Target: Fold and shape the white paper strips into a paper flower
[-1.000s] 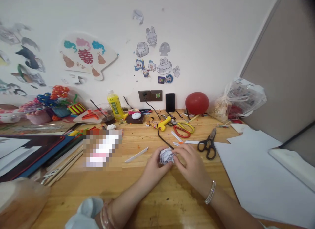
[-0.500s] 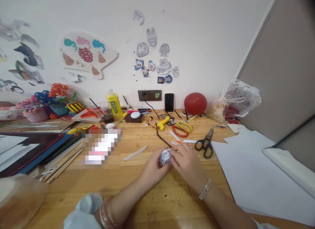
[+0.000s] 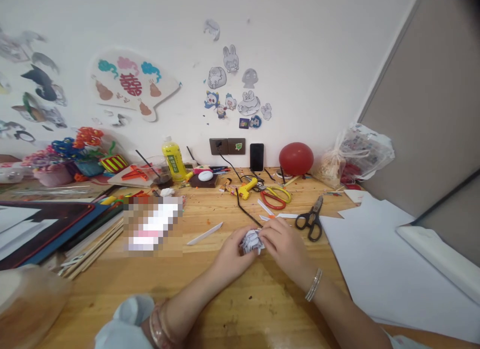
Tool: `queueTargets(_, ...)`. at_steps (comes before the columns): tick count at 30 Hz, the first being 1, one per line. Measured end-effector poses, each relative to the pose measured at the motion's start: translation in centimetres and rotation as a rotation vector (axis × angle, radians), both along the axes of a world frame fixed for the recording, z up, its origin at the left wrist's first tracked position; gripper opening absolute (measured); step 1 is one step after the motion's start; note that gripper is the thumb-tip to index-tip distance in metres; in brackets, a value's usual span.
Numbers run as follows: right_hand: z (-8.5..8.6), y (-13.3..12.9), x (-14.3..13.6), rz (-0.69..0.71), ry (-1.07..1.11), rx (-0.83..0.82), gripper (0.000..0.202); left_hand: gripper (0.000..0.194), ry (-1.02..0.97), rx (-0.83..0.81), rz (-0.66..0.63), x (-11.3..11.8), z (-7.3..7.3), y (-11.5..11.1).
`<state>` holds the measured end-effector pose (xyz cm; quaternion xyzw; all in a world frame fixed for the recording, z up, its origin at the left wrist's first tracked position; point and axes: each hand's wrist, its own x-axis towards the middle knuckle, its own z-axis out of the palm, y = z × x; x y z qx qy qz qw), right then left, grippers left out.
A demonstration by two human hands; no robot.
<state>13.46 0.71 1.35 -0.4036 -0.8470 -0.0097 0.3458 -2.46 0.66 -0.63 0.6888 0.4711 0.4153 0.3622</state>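
A crumpled, layered ball of white paper (image 3: 250,242) is between my hands above the wooden table. My left hand (image 3: 231,249) is curled round its left side. The fingers of my right hand (image 3: 282,239) are closed in a pinch at its right edge. A bent black stem (image 3: 245,209) lies just beyond the ball, its near end close to my right fingers. Paper strips (image 3: 205,233) lie on both sides, one to the left and some beyond my right hand. Black-handled scissors (image 3: 310,220) lie to the right of my right hand.
Behind my hands are a yellow glue gun (image 3: 248,188), red-and-yellow scissors (image 3: 275,198) and a red balloon (image 3: 296,159). White sheets (image 3: 390,264) cover the right side. Wooden sticks (image 3: 95,246) lie left, with a yellow bottle (image 3: 174,161) and a cup (image 3: 162,175) farther back.
The fingers of my right hand have shifted slightly on the paper ball, and more of its folded front shows. Both hands stay on it. The view has moved a little.
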Motion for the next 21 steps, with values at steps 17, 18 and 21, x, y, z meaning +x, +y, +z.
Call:
queueTargets(17, -0.12, -0.12, 0.22, -0.049, 0.184, -0.074, 0.01, 0.039, -0.229, -0.146, -0.013, 0.13, 0.37, -0.02)
queueTargets(18, -0.02, -0.23, 0.22, -0.041, 0.186, -0.048, 0.01, 0.033, -0.232, -0.13, -0.024, 0.11, 0.3, 0.03)
queueTargets(21, 0.3, -0.5, 0.25, 0.024, 0.133, 0.023, 0.014, 0.03, -0.224, -0.113, -0.076, 0.08, 0.13, 0.13)
